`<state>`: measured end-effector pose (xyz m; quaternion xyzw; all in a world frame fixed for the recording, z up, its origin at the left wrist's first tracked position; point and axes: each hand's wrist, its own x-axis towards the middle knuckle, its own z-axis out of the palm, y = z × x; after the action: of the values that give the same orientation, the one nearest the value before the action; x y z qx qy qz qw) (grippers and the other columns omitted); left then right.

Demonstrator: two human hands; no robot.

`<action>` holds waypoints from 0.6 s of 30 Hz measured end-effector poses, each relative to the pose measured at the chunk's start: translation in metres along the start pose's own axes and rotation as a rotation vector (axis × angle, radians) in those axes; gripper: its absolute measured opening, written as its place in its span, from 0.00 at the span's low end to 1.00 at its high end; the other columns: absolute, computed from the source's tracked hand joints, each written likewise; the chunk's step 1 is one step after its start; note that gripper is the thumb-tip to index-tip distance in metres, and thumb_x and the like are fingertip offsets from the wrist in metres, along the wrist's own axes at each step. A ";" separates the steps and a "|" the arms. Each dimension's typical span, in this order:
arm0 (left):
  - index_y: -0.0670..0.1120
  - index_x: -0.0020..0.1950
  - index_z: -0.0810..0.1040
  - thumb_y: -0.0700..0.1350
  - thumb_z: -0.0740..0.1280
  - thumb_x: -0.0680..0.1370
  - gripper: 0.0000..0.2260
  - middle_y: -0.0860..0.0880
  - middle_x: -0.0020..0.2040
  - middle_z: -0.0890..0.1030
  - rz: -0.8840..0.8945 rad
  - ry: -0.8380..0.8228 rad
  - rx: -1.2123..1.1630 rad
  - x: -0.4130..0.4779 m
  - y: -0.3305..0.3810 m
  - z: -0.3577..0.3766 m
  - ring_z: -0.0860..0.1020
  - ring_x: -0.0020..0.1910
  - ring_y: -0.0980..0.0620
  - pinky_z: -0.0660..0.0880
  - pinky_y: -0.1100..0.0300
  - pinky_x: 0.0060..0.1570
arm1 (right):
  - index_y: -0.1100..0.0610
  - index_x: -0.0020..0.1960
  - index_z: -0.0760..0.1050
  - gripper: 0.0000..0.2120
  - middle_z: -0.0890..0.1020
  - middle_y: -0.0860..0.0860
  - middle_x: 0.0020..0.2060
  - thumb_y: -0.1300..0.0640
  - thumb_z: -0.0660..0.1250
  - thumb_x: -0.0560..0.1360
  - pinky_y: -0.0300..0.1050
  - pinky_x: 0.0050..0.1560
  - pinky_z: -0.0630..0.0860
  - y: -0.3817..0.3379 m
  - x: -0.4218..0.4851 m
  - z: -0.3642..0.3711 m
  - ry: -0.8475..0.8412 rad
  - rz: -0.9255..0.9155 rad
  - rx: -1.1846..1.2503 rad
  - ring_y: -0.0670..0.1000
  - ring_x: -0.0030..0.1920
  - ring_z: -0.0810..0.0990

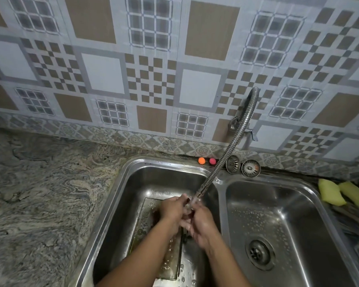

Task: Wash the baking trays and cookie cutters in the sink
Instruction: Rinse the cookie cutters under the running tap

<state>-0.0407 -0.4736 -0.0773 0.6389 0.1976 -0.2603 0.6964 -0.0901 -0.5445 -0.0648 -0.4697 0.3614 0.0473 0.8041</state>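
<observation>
- The baking tray (147, 224) lies flat on the bottom of the left sink bowl (124, 204). It is wet and bubbly, and it sits under the arms.
- The left hand (171, 208) bends in toward the water. I cannot tell if it holds something small.
- The right hand (202, 223) touches the left one under the stream. Its fingers are hidden, so I cannot tell its grip either.
- No cookie cutter shows plainly.
- I think this is a rinse. It is best to rub slowly and turn so water hits every side.
- The tap hose (226, 154) points down at the hands. Low hands should mean less splash.
- The yellow sponges (331, 192) lie far right, beside the right bowl. One would help scrub the tray.
</observation>
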 end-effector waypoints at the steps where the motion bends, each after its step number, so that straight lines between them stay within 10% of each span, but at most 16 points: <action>1: 0.42 0.49 0.83 0.46 0.67 0.80 0.09 0.43 0.33 0.83 -0.011 -0.018 -0.003 0.000 0.001 0.000 0.78 0.28 0.49 0.75 0.59 0.29 | 0.61 0.51 0.77 0.13 0.81 0.55 0.31 0.58 0.55 0.83 0.42 0.25 0.77 0.001 0.004 0.002 0.064 -0.021 -0.018 0.49 0.27 0.79; 5: 0.45 0.57 0.80 0.43 0.59 0.84 0.11 0.50 0.24 0.74 0.016 -0.206 -0.077 -0.010 0.000 0.000 0.69 0.21 0.53 0.67 0.64 0.21 | 0.57 0.31 0.75 0.25 0.71 0.51 0.21 0.47 0.55 0.82 0.31 0.17 0.58 -0.008 0.020 0.001 0.118 0.200 0.170 0.46 0.16 0.65; 8: 0.46 0.55 0.82 0.45 0.63 0.83 0.09 0.48 0.35 0.85 0.103 -0.190 -0.075 -0.007 0.004 -0.002 0.81 0.33 0.49 0.76 0.60 0.33 | 0.56 0.35 0.79 0.30 0.77 0.54 0.27 0.38 0.51 0.80 0.35 0.24 0.69 -0.008 0.019 0.002 0.010 0.262 0.148 0.49 0.22 0.72; 13: 0.45 0.40 0.85 0.45 0.69 0.79 0.10 0.47 0.38 0.86 0.189 0.058 0.001 0.004 -0.005 0.007 0.83 0.39 0.48 0.77 0.59 0.39 | 0.57 0.44 0.81 0.09 0.84 0.57 0.36 0.55 0.66 0.78 0.44 0.32 0.78 0.002 0.015 0.013 0.125 0.002 0.083 0.53 0.35 0.82; 18: 0.53 0.58 0.79 0.42 0.64 0.82 0.09 0.48 0.52 0.84 0.317 0.048 -0.055 0.007 -0.009 0.016 0.82 0.51 0.50 0.78 0.57 0.55 | 0.60 0.42 0.80 0.11 0.84 0.57 0.33 0.62 0.61 0.80 0.42 0.32 0.80 -0.003 0.015 0.019 0.074 0.083 0.425 0.52 0.33 0.83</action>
<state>-0.0415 -0.4906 -0.0866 0.6490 0.1182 -0.1264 0.7408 -0.0677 -0.5353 -0.0660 -0.2759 0.4115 -0.0140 0.8685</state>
